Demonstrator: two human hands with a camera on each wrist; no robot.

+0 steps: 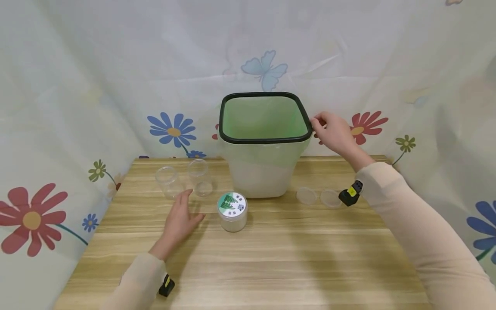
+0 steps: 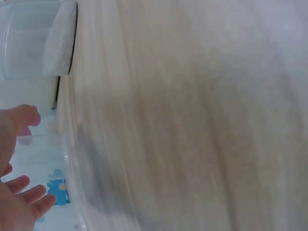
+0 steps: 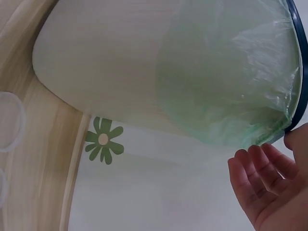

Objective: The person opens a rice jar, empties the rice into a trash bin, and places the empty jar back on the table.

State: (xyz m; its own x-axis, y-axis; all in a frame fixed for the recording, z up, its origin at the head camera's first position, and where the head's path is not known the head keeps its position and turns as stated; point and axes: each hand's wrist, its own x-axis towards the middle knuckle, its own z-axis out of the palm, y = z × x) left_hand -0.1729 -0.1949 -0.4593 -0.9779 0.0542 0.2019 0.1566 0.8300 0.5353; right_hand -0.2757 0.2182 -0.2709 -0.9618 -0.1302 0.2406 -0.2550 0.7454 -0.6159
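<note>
A pale trash bin stands upright on the wooden table, with a thin green bag lining it and a black rim around its top. At the rim's right side, my right hand grips the edge between thumb and curled fingers. In the right wrist view the bag's folded edge lies beside the fingertips. My left hand hovers over the table with fingers spread, holding nothing. To its right is a lidded clear jar with a green and white label.
Two clear empty-looking jars stand uncovered beyond my left hand. Two clear round lids lie flat to the right of the bin. A flower-patterned curtain hangs around the table's back and sides.
</note>
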